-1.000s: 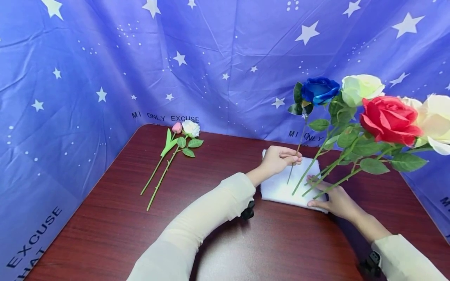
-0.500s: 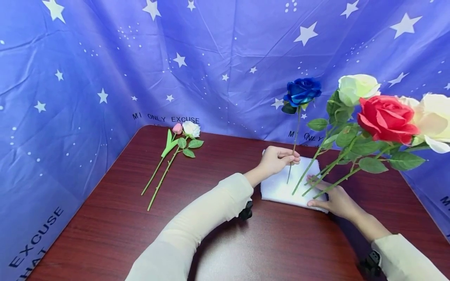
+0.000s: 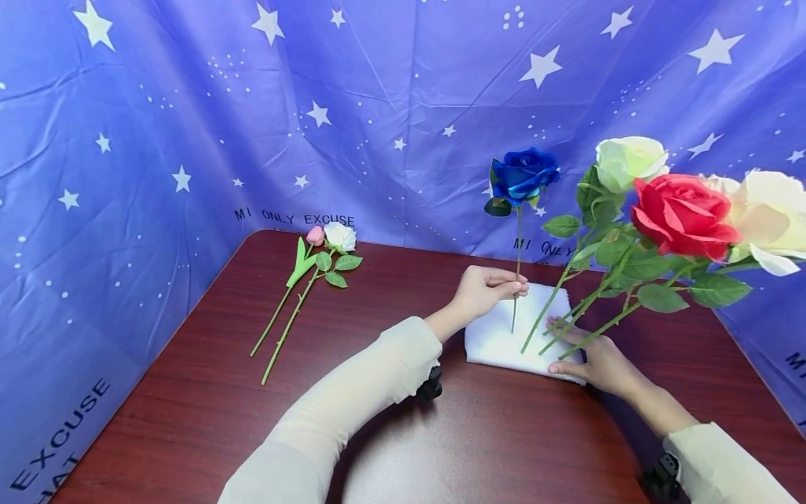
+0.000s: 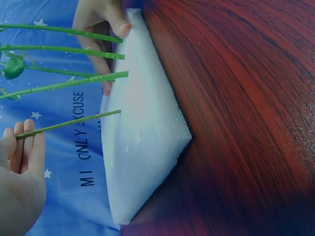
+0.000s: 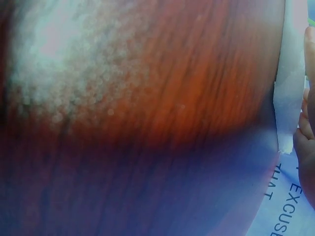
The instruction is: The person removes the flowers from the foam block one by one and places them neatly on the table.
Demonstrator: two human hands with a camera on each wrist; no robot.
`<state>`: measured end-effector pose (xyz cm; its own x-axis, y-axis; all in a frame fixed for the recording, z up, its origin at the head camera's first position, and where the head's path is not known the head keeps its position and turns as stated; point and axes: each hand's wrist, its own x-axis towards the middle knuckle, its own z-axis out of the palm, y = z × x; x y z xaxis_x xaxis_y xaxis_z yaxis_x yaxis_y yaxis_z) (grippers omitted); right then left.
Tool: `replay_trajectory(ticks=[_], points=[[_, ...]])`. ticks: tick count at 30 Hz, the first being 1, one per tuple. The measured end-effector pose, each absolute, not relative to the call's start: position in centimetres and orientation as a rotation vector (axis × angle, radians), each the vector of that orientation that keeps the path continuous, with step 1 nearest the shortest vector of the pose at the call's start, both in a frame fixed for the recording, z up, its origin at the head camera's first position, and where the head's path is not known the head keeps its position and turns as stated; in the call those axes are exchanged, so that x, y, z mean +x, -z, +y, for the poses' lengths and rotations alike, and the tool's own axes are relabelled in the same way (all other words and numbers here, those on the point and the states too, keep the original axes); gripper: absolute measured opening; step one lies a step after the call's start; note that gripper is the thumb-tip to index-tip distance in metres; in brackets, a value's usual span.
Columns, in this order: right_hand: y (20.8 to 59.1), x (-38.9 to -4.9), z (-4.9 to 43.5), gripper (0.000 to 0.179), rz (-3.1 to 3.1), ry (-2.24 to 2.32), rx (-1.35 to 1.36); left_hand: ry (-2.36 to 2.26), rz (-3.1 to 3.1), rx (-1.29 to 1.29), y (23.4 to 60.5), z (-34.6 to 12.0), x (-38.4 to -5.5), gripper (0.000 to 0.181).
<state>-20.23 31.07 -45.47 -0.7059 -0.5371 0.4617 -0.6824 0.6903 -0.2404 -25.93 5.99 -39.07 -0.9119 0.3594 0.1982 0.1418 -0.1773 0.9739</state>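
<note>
Far left, a pink tulip with green leaves and a white rose with a green stem are laid side by side on the red-brown wood-grain table, not yet planted. Next, by the left hand, the thin stem of a dark-blue rose is pinched between thumb and fingers, near upright, its lower end at the top of the flat white foam-like block. Step judged to be planting of this rose; steadying, a straight push, then release seem called for. Insertion depth cannot be told. Farther right, a greenish-white rose, a bright red rose and a large cream rose are tilted above the block; stems overlap, hard to match. By the right hand, thumb and fingers spread, the block's right end is touched, nothing pinched; fingers partly hidden by stems. Right wrist view mostly blurred, hand cut off.
</note>
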Motion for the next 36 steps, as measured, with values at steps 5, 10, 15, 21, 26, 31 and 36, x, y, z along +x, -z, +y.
replay_trajectory(ticks=[5,10,15,21,26,31,36], points=[[45.43,-20.18,31.01,0.068,-2.554,-0.572,0.954,-2.250,1.889,0.607,39.16,5.72,-25.99,0.022],[45.53,-20.20,31.03,0.065,-2.560,-0.580,0.956,-2.254,1.874,0.586,39.38,5.57,-25.90,0.022],[45.59,-20.28,31.04,0.064,-2.563,-0.571,0.949,-2.256,1.873,0.583,39.42,5.43,-25.80,0.022],[45.51,-20.26,31.11,0.069,-2.573,-0.572,0.935,-2.258,1.896,0.585,39.44,5.39,-25.82,0.020],[45.44,-20.17,31.06,0.067,-2.594,-0.567,0.915,-2.252,1.912,0.541,39.41,5.40,-25.92,0.020],[45.42,-20.09,31.01,0.066,-2.606,-0.564,0.901,-2.282,1.882,0.480,39.37,5.49,-25.98,0.020],[45.36,-20.12,31.03,0.067,-2.607,-0.559,0.900,-2.290,1.880,0.453,39.26,5.47,-25.99,0.019]])
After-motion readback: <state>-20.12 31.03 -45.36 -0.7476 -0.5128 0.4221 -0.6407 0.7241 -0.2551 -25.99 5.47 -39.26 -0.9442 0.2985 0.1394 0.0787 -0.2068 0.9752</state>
